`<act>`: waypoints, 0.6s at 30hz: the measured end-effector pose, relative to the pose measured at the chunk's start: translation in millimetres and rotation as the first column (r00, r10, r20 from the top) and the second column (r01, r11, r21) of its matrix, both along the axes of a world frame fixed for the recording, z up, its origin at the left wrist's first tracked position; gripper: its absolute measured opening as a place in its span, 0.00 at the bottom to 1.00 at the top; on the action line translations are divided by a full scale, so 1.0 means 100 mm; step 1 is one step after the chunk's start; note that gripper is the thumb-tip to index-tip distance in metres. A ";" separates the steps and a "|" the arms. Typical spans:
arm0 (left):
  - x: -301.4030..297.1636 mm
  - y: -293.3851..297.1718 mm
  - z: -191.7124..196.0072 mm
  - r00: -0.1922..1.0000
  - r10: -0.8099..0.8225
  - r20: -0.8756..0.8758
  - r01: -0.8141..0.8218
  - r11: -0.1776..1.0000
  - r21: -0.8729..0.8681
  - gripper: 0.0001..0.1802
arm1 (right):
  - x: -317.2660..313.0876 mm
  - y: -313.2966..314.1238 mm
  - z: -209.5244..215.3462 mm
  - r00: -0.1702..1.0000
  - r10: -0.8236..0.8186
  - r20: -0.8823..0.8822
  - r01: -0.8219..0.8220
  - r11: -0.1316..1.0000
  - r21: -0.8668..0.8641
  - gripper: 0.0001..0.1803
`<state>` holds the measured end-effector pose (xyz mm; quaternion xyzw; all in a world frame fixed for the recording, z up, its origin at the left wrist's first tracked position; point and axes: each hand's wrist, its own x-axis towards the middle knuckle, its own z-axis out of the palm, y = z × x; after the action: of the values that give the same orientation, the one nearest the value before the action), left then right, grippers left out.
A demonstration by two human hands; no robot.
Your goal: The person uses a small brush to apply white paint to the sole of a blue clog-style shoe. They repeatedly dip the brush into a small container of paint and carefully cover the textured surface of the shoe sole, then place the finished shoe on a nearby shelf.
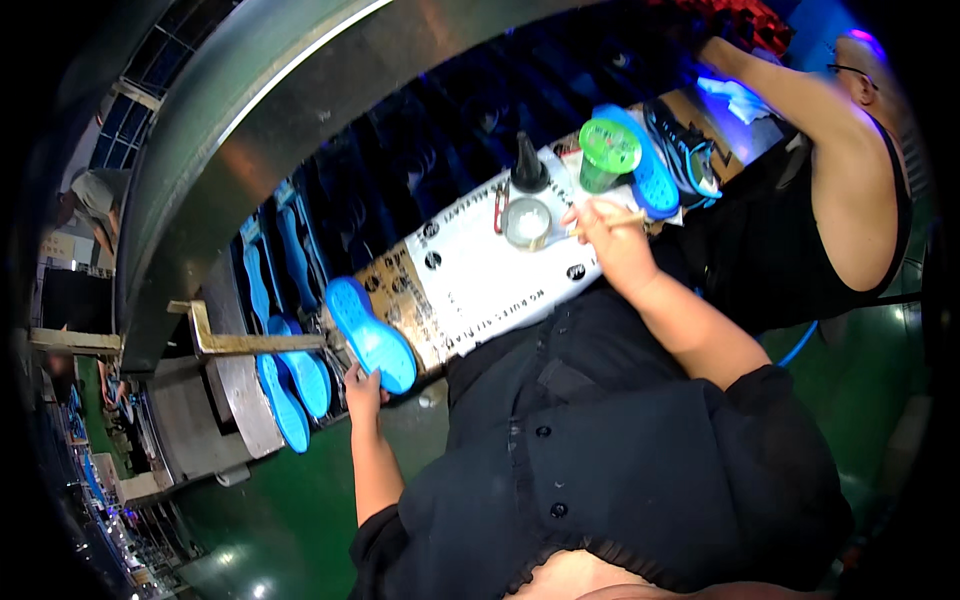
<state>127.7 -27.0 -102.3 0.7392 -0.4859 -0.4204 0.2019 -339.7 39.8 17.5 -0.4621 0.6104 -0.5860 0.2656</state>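
Note:
My left hand (pixel 365 390) grips the near end of a blue shoe sole (pixel 372 338), which lies at the left end of the work board. My right hand (pixel 612 245) is closed round the wooden handle of a small brush (pixel 592 230). The brush tip is at the rim of a small round dish (pixel 526 222) with whitish contents. Behind the dish stands a black cone-shaped bottle (pixel 529 172), with a red-handled tool (pixel 499 210) beside it. A green-lidded cup (pixel 607 152) stands just beyond my right hand.
White printed sheeting (pixel 465 300) covers part of the board. At its right end lie another blue sole (pixel 655 185) and a dark sneaker (pixel 682 150). Several blue soles (pixel 290 385) sit on the conveyor at left, near a wooden bracket (pixel 250 343). A co-worker (pixel 840 190) is close on my right.

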 end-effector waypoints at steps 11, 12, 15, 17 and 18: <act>-0.22 0.39 -0.10 0.987 0.066 -0.149 -0.083 0.990 -0.115 0.19 | -0.09 -0.58 -0.42 0.895 0.142 -0.423 -0.088 0.985 0.146 0.11; -0.25 0.43 -0.09 0.977 0.088 -0.194 -0.112 0.987 -0.112 0.19 | -0.09 -0.61 -0.46 0.885 0.140 -0.443 -0.085 0.986 0.143 0.11; -0.31 0.55 -0.08 0.919 0.197 -0.341 -0.233 0.970 -0.068 0.23 | -0.10 -0.69 -0.63 0.862 0.140 -0.487 -0.077 0.986 0.147 0.10; -0.35 0.53 -0.02 0.840 0.259 -0.477 -0.263 0.963 0.060 0.23 | -0.07 -0.69 -0.61 0.900 0.086 -0.428 -0.047 0.994 0.101 0.11; -0.39 0.50 0.02 0.792 0.292 -0.536 -0.267 0.956 0.125 0.23 | -0.07 -0.68 -0.59 0.916 0.056 -0.397 -0.027 0.996 0.079 0.12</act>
<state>89.1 23.0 -100.3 0.6550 -0.2839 -0.5903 0.3767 -346.6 -28.6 -41.1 -0.5746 0.6625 -0.4514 0.1647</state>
